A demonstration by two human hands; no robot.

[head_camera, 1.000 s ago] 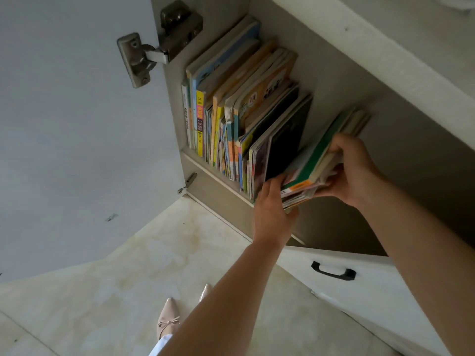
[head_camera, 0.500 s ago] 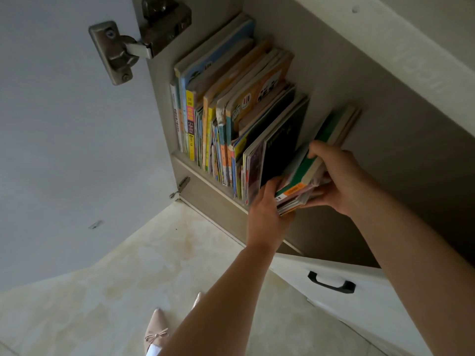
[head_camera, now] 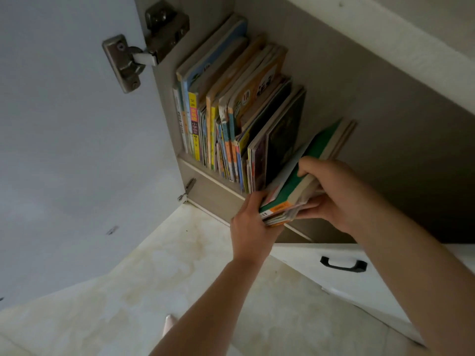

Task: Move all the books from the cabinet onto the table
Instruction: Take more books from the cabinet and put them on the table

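Head view caught both hands on a leaning bundle of thin paperbacks (head_camera: 303,176) at the cabinet (head_camera: 385,104) shelf's right end — right hand (head_camera: 331,194) curled over its top edge, left hand (head_camera: 250,222) cupped under the near spines. Its long axis ran back into the shelf, toward neither hand more. Glossy upright books (head_camera: 231,119) stood just left — soft covers, likely floppy.

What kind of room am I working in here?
Probably a home room with built-in storage. A white cabinet stands open on a metal hinge, its shelf packed with colourful books. The floor is pale tile, and a drawer has a black handle.
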